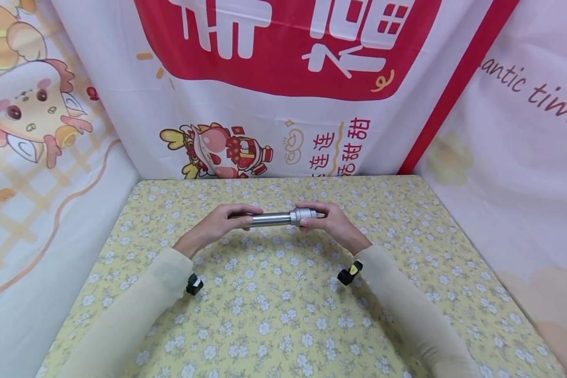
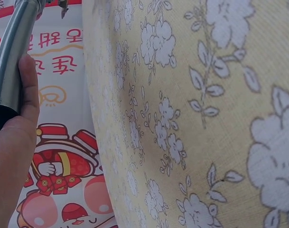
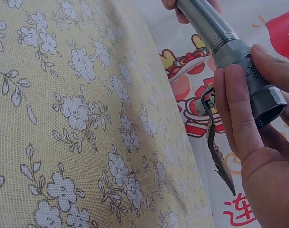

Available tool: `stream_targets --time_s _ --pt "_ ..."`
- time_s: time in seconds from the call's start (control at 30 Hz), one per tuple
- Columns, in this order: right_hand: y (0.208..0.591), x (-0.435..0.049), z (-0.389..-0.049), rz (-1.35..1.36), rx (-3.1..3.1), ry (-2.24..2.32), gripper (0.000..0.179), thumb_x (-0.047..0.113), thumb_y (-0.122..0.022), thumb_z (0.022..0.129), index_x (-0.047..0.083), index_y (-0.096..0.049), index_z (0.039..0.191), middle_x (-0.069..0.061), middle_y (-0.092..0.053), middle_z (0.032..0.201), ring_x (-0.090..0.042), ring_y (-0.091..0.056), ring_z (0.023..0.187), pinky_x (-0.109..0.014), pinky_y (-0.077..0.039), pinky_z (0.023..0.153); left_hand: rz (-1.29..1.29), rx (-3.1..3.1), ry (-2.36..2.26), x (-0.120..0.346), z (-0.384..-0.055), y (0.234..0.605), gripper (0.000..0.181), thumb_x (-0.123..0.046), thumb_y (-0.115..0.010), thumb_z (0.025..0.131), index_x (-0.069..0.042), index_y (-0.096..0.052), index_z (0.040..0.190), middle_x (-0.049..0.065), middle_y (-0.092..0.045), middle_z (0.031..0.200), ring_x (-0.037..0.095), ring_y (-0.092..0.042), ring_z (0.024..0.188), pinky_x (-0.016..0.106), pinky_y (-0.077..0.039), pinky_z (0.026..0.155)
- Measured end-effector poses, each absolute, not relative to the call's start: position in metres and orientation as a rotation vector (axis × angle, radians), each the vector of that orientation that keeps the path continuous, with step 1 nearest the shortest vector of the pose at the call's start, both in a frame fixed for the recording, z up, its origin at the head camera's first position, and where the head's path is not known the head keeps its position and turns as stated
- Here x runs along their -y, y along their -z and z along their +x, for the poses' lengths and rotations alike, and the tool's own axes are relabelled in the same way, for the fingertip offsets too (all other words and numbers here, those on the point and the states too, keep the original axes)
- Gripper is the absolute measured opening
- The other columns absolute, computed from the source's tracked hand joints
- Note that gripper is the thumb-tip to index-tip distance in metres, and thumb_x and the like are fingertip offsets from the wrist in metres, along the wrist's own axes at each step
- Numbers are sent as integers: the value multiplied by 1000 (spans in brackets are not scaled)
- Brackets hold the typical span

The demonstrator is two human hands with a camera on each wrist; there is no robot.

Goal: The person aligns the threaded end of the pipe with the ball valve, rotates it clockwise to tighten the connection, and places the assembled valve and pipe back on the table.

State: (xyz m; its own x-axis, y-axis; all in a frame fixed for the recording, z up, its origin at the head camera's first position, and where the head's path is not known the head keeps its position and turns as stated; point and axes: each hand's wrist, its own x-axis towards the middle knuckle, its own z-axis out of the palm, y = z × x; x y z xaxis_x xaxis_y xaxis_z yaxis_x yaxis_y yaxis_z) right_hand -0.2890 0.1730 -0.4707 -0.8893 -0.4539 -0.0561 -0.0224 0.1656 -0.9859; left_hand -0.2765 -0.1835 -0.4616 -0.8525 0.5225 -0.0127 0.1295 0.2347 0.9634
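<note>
A shiny metal pipe (image 1: 270,219) is held level above the table, its threaded end in a grey ball valve (image 1: 303,214). My left hand (image 1: 224,220) grips the pipe's left part between thumb and fingers; in the left wrist view the thumb lies along the pipe (image 2: 12,61), whose near end is open. My right hand (image 1: 331,220) holds the valve. Seen from the right wrist, the valve body (image 3: 251,80) sits between thumb and fingers, with a few threads bare beside its hex collar. The valve's flat lever handle (image 3: 218,159) hangs down below the fingers.
A yellow cloth with white flowers covers the table (image 1: 264,315). Printed fabric hangs behind it (image 1: 245,105) and at both sides. Each sleeve carries a small black device near the wrist, the left one (image 1: 195,284) and the right one (image 1: 349,273).
</note>
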Motion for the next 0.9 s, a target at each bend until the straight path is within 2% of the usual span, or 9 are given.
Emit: stream_targets --time_s 0.2,0.43,0.73,0.9 --pt "471 -173 -289 -458 -2118 1773 51 31 -86 98 26 -72 146 -8 -66 146 -32 -79 111 -44 -58 110 598 -2189 -1644 184 -277 463 42 -31 -70 110 -18 -68 150 15 -60 155 37 -67 127 70 -48 113" --pt "473 -173 -290 -457 -2116 1778 51 31 -86 97 25 -72 146 -9 -68 144 -30 -80 109 -45 -56 112 576 -2221 -1621 185 -276 464 43 -34 -74 107 -23 -70 148 11 -59 156 30 -66 127 67 -49 113" --pt "472 -172 -289 -450 -2121 1776 51 31 -86 97 26 -72 146 -7 -67 147 -34 -79 112 -45 -57 111 594 -2227 -1624 184 -275 464 43 -30 -76 106 -23 -70 148 10 -63 153 31 -65 129 68 -48 112" --pt "471 -171 -289 -447 -2120 1776 50 31 -86 97 26 -72 145 -7 -67 146 -30 -80 110 -44 -58 109 601 -2264 -1598 185 -274 464 43 -22 -74 107 -21 -69 150 10 -64 152 33 -66 127 51 -56 106"
